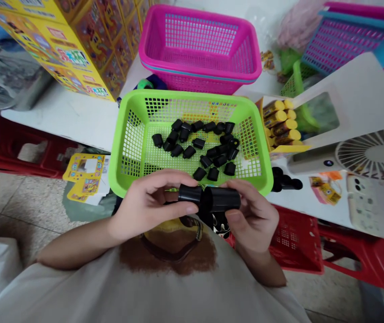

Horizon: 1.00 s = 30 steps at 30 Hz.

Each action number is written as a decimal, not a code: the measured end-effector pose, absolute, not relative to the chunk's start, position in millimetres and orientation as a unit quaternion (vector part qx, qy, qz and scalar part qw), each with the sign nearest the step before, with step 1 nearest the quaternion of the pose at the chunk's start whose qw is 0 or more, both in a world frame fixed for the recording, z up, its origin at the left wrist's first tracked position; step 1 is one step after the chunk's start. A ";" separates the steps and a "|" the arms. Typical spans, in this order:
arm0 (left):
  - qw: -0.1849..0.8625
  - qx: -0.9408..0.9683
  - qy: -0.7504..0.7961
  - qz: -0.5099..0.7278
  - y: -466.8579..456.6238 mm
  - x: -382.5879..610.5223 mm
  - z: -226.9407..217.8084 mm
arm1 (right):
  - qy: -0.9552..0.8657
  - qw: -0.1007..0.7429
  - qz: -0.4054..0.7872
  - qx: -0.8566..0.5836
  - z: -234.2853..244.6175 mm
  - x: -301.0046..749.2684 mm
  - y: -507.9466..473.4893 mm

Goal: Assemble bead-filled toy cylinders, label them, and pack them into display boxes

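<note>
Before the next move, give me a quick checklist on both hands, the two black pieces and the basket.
1. Left hand grip: ok, thumb and fingers hold the shorter black piece.
2. Right hand grip: ok, thumb and fingers hold the longer black piece.
3. Alignment: ok, the two pieces lie end to end, roughly in line.
4. Contact between the pieces: cannot tell, their ends are very close.
5. Green basket within reach: ok, just beyond the hands, with loose black parts inside.
6. Yellow tubes out of the way: ok, off to the right, apart from both hands.
</note>
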State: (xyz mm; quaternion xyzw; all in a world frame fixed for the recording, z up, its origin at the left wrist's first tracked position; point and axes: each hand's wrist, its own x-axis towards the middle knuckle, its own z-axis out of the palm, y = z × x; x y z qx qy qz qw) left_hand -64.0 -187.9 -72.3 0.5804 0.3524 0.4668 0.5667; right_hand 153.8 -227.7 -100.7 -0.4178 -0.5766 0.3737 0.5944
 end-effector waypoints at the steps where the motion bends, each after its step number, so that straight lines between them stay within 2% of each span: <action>1: 0.566 0.579 0.352 0.469 -187.7 -64.2 -72.8 | -0.572 0.595 0.375 -0.421 -101.8 153.3 -227.7; 10: 0.547 0.593 0.367 0.463 -188.1 -68.4 -73.2 | -0.590 0.594 0.344 -0.426 -108.0 156.6 -227.8; 17: 0.532 0.634 0.362 0.430 -188.9 -73.8 -73.3 | -0.738 0.537 0.160 -0.376 -98.6 158.8 -221.5; 20: 0.475 0.720 0.318 0.394 -189.4 -76.7 -77.2 | -0.778 0.506 0.101 -0.358 -98.8 154.3 -223.2; 30: 0.271 0.900 0.161 0.301 -199.4 -63.6 -81.1 | -0.807 0.442 0.044 -0.389 -100.8 162.8 -241.3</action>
